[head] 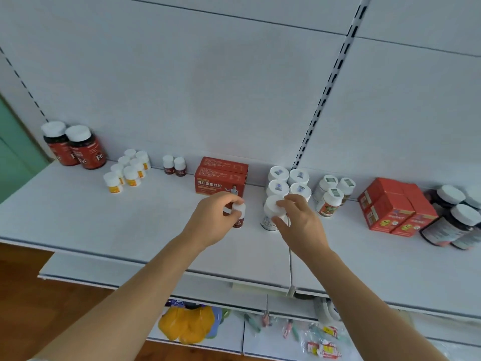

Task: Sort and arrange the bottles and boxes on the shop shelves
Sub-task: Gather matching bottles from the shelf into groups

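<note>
Head view: left hand (212, 217) pinching small dark bottle (238, 214) by its cap, near the red box (221, 182); right hand (294, 217) gripping white bottle (272, 212) at front of the white-capped group (289, 182), on the shelf (130, 230). Mid-sort, probably; next likely carrying dark bottle left to the matching pair (174, 165), squaring white one.

Single head cam, wide-angle, pitched forward and down at the white shelf (104, 217), close range. Back panel (208, 74) fills 12 o'clock, both forearms enter from 6 o'clock, lower shelf (260, 342) visible at bottom edge. No second view.
</note>
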